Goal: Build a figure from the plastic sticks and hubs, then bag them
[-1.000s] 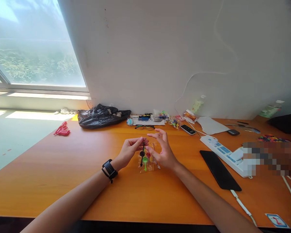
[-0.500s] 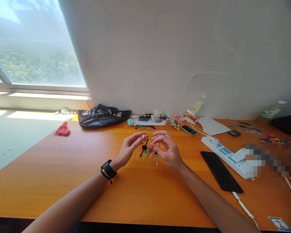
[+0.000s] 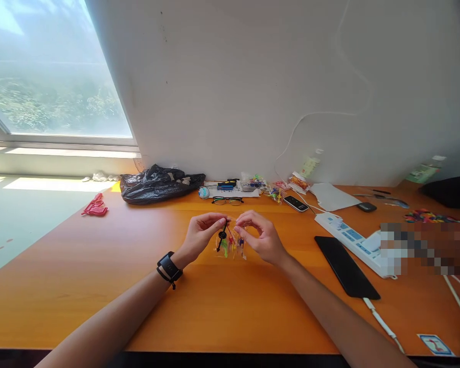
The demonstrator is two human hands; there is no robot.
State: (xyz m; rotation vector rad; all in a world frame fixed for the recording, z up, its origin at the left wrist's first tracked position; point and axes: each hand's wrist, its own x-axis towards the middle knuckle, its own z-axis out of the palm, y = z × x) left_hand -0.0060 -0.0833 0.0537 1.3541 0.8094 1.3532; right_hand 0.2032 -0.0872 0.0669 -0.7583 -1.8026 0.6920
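Observation:
Between my hands, over the middle of the table (image 3: 199, 306), hangs a small clear plastic bag (image 3: 233, 249) of colourful plastic pieces. Green, red, yellow and blue bits show through it. A black arrow-shaped piece (image 3: 222, 235) with a round centre is at its left side; I cannot tell whether it lies inside. My left hand (image 3: 201, 234), with a black watch (image 3: 170, 267) on its wrist, pinches the bag's upper left edge between thumb and fingers. My right hand (image 3: 263, 238) has its fingers curled and pinches the bag's upper right side.
A black plastic bag (image 3: 157, 185), glasses (image 3: 227, 201) and small bagged pieces (image 3: 276, 194) line the back. To the right are a power strip (image 3: 354, 243), a black phone (image 3: 345, 266) with a cable and a card (image 3: 436, 345). Red plastic pieces (image 3: 95, 205) lie left.
My left fingers have closed down on the bag's edge, where a small white bit showed at their tips before. The bag hangs slightly lower and the whole view has shifted a little.

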